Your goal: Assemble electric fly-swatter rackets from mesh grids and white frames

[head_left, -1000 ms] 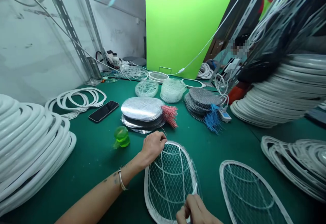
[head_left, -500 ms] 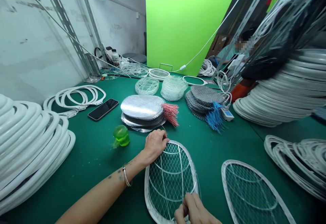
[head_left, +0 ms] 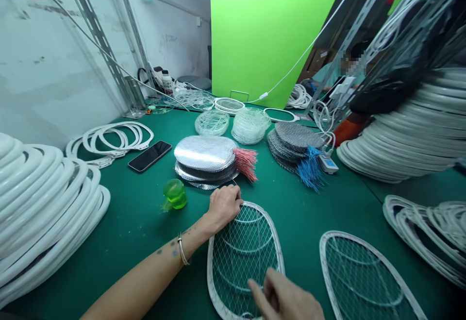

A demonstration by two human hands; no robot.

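Note:
A white oval racket frame with wire mesh point(head_left: 243, 257) lies on the green table point(head_left: 138, 223) in front of me. My left hand point(head_left: 224, 206) rests closed on the frame's far left rim, fingers curled over the edge. My right hand point(head_left: 287, 298) hovers over the frame's near end, forefinger stretched out and the other fingers loosely bent, with nothing visible in it. A second meshed frame point(head_left: 360, 276) lies to the right.
Stacks of white frames point(head_left: 43, 203) rise at left and at right point(head_left: 411, 135). Silver mesh with red wires point(head_left: 207, 157), grey mesh with blue wires point(head_left: 296, 143), a phone point(head_left: 149, 156) and a green plastic piece point(head_left: 174, 194) lie ahead. Another person sits behind the green board point(head_left: 269, 33).
My right hand let go of the frame's near rim and lifted, its fingers opening. The left hand stayed on the far rim. The view shifted slightly.

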